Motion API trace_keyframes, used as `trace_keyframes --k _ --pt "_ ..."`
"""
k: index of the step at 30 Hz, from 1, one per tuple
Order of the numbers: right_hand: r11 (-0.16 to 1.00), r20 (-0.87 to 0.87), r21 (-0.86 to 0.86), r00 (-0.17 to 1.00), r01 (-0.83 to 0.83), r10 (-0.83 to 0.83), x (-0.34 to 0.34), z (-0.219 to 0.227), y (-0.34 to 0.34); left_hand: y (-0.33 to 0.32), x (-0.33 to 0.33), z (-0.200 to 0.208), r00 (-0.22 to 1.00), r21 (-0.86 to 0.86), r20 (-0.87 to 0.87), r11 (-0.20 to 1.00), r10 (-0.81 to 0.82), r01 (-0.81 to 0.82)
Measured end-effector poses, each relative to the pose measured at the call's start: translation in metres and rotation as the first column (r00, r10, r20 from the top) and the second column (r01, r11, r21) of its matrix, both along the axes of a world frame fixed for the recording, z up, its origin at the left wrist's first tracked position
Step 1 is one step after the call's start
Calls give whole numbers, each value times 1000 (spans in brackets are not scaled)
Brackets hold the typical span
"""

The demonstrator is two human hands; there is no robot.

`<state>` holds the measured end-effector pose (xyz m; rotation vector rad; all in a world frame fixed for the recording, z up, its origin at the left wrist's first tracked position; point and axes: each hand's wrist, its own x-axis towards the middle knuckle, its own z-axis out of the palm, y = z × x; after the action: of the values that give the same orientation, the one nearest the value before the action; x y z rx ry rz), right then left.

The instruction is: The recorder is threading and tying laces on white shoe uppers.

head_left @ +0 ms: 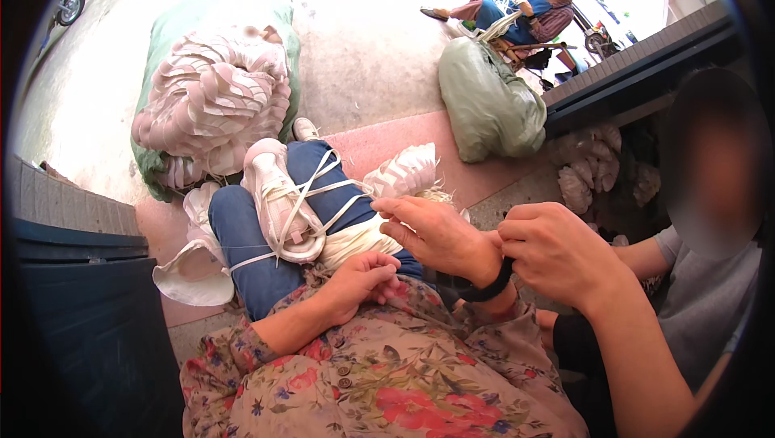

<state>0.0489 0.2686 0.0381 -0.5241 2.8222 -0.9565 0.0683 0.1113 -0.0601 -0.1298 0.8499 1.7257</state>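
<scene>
My right hand [436,232] is raised over my lap, fingers stretched out and nothing seen in them. A black wristband [494,283] circles its wrist. Another person's hand [549,252] pinches close to that wrist. Lower down, my left hand [363,285] rests by my floral shirt [347,357], its fingers loosely curled with nothing visible inside. A pale pink and white sneaker [278,204] lies across my blue-covered thighs, partly laced. Its long white laces [311,188] trail toward my right fingertips. A bundle of cream laces [363,243] lies beside the sneaker.
Stacked shoe uppers [214,99] fill a green sack [165,42] at the far left. More uppers [404,170] lie beyond my right hand. A full green sack [488,103] stands farther right. Another person sits close at right; one more [525,14] sits farther off.
</scene>
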Motion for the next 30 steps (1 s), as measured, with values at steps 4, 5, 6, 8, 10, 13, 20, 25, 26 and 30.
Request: trace_keyframes --k 4,5,6,8,10,13,20,25,26,30 --pt "1000 -37 -30 999 -4 2 0 -1 -1 1 0 -2 1000 4 -12 1000 -20 20" --pt "1000 -36 -30 999 -5 4 -1 0 -2 1 0 -2 1000 0 1 1000 -11 11" --pt "999 -15 -40 1000 -7 6 -1 3 -2 1 0 -3 1000 0 2 1000 -10 10" --pt "999 9 -50 1000 -10 10 -1 4 -3 0 0 -4 999 0 41 1000 14 -14" --pt "997 -12 -76 1000 -5 4 -1 1 -3 0 0 -3 999 5 50 1000 19 -19" --pt "985 34 -171 999 -2 8 -1 -1 -2 -1 0 -3 998 19 60 1000 19 -21" --pt "932 273 -336 961 134 -40 7 -12 5 -1 -2 -6 996 29 91 999 23 -25" --pt "784 428 -545 903 297 -44 7 -21 6 -3 -1 -5 994 29 98 999 43 -46" --pt "786 429 -546 902 291 -35 5 -22 4 -4 -1 -6 994 25 96 998 52 -55" --pt "809 426 -516 903 283 -44 5 -20 6 -3 -1 -6 993 37 105 998 51 -55"
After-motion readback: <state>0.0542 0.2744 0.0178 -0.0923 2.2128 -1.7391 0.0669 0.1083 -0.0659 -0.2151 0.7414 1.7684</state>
